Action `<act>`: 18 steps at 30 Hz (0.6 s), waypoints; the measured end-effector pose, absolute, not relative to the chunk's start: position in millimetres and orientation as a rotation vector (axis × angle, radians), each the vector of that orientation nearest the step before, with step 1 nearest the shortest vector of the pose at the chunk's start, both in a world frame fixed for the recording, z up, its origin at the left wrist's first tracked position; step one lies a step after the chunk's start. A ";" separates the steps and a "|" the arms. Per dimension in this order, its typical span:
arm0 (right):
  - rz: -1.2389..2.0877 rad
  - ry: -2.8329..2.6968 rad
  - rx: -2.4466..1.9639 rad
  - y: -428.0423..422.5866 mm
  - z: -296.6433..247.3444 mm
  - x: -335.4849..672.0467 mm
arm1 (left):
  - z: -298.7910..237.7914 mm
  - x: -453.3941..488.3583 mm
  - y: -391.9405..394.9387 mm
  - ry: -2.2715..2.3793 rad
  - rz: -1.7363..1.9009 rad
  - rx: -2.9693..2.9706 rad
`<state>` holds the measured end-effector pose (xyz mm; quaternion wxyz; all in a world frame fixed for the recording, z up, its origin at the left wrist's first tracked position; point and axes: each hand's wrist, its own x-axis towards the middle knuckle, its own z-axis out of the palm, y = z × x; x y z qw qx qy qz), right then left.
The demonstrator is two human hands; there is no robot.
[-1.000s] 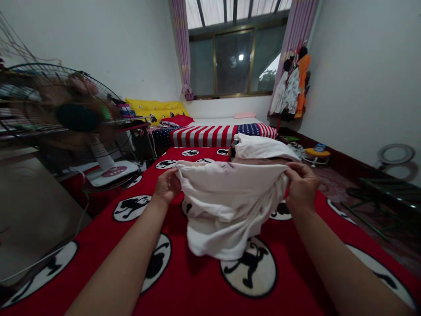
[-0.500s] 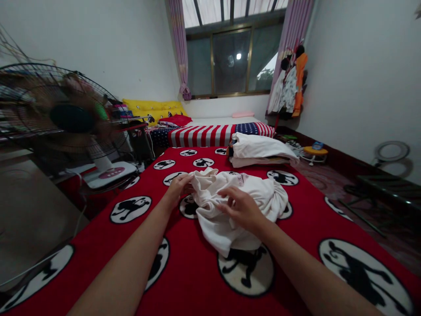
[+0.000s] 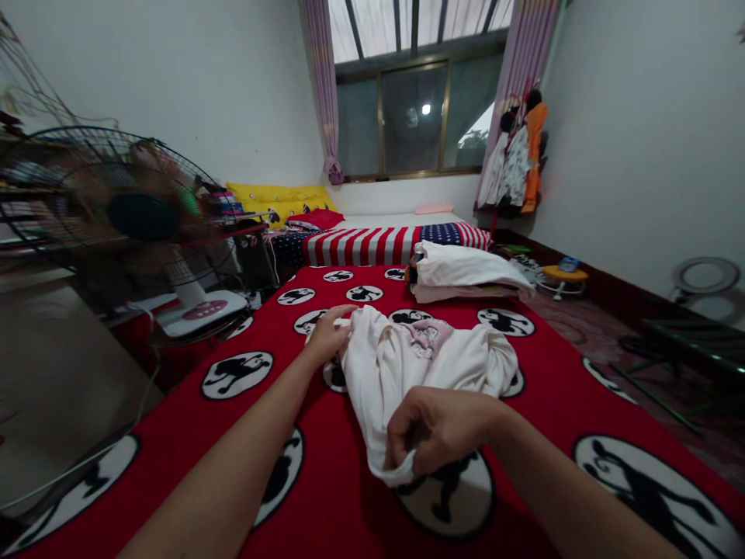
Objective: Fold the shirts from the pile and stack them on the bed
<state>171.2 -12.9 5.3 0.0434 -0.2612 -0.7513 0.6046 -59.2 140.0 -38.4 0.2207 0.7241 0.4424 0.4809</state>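
Observation:
A crumpled white shirt (image 3: 378,365) with a pinkish print lies across the middle of the red bedspread (image 3: 337,497), which is patterned with black figures in white circles. My left hand (image 3: 330,334) grips the shirt's upper left edge, its fingers closed on the cloth. Nearer to me, my right hand (image 3: 434,431) pinches the lower edge of the same shirt and lifts it slightly. The fabric stretches between both hands, while its right part stays bunched on the bed. My right fingertips are partly hidden by the hand itself.
Beyond the shirt sits a stack of folded white clothes (image 3: 466,272). At the left stands a fan (image 3: 145,217) with blurred blades. Another bed with a striped cover (image 3: 366,244) is at the back. A yellow stool (image 3: 564,273) and a dark bench (image 3: 698,341) are on the right.
My right hand has moved down toward me and closed on the shirt's lower edge, pulling the cloth longer. More of the pink print shows. My left hand keeps its hold at the upper left.

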 end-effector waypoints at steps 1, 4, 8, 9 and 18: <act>1.846 -2.307 -0.803 -12.9 4.6 171.5 | -36.2 -55.4 140.0 1.174 1.267 2.089; 1.839 -2.330 -0.780 -14.5 6.8 171.8 | -28.9 -44.0 139.8 1.000 1.118 2.256; 1.913 -2.286 -0.772 -20.9 18.6 177.0 | -20.8 -40.0 140.8 0.990 0.963 2.373; 1.923 -2.270 -0.785 -22.3 22.6 180.4 | -17.7 -42.3 140.9 1.031 0.916 2.401; 0.793 -1.085 -0.800 17.7 45.6 258.6 | 73.6 -101.0 133.2 1.122 1.341 1.983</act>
